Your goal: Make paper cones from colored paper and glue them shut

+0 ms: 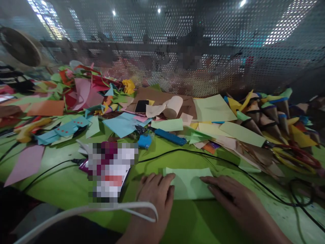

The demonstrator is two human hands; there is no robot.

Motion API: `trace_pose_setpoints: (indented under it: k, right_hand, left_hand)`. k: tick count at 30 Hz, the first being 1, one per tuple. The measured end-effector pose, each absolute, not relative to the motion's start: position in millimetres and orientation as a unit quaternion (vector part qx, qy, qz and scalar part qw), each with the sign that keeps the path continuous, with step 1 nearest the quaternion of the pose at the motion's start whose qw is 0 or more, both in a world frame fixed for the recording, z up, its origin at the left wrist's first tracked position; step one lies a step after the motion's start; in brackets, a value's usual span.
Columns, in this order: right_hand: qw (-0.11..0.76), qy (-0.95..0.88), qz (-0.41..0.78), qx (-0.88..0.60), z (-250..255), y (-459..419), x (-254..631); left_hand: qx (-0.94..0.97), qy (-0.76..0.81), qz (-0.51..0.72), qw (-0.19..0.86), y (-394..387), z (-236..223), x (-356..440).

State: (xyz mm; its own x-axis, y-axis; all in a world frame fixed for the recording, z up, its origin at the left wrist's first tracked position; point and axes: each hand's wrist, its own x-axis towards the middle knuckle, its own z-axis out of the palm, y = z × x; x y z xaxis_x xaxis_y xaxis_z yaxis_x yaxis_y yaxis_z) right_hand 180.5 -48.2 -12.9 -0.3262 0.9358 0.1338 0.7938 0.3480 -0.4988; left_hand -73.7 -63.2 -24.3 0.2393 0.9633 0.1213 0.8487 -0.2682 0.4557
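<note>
A pale green paper (192, 184), which looks folded, lies on the green table in front of me. My left hand (156, 191) holds its left edge, with the index finger on top and the thumb near the lower corner. At the right edge, my right hand (230, 193) grips the paper between thumb and fingers. The undersides of both hands are hidden. A white cable (142, 205) loops across my left wrist.
A phone, partly pixelated (113, 173), lies left of my left hand, by a purple tool. A black cord (208, 153) runs behind the paper. Yellow-handled scissors (291, 161), a blue cutter (170, 136), a tape roll (174, 106) and coloured paper scraps (86, 91) cover the back.
</note>
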Motion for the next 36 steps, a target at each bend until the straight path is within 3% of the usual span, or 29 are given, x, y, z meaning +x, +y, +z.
trace_pose_setpoints:
  k: [9, 15, 26, 32, 36]
  right_hand:
    - [0.195, -0.837, 0.018, -0.511, -18, -55, 177]
    - [0.172, -0.843, -0.021, -0.51, -14, -56, 173]
    - [0.176, -0.839, -0.002, -0.515, -15, -54, 177]
    - [0.17, -0.854, -0.151, -0.468, -3, -75, 163]
    - [0.156, -0.908, -0.076, -0.382, -7, -96, 154]
  left_hand:
    - [0.79, 0.585, 0.165, 0.086, -65, -16, -71]
    - [0.815, 0.556, 0.161, -0.006, -62, -12, -66]
    - [0.877, 0.453, 0.156, -0.021, -84, -28, -69]
    - [0.878, 0.453, 0.154, -0.006, -86, -33, -70]
    - [0.879, 0.45, 0.157, -0.013, -85, -35, -69]
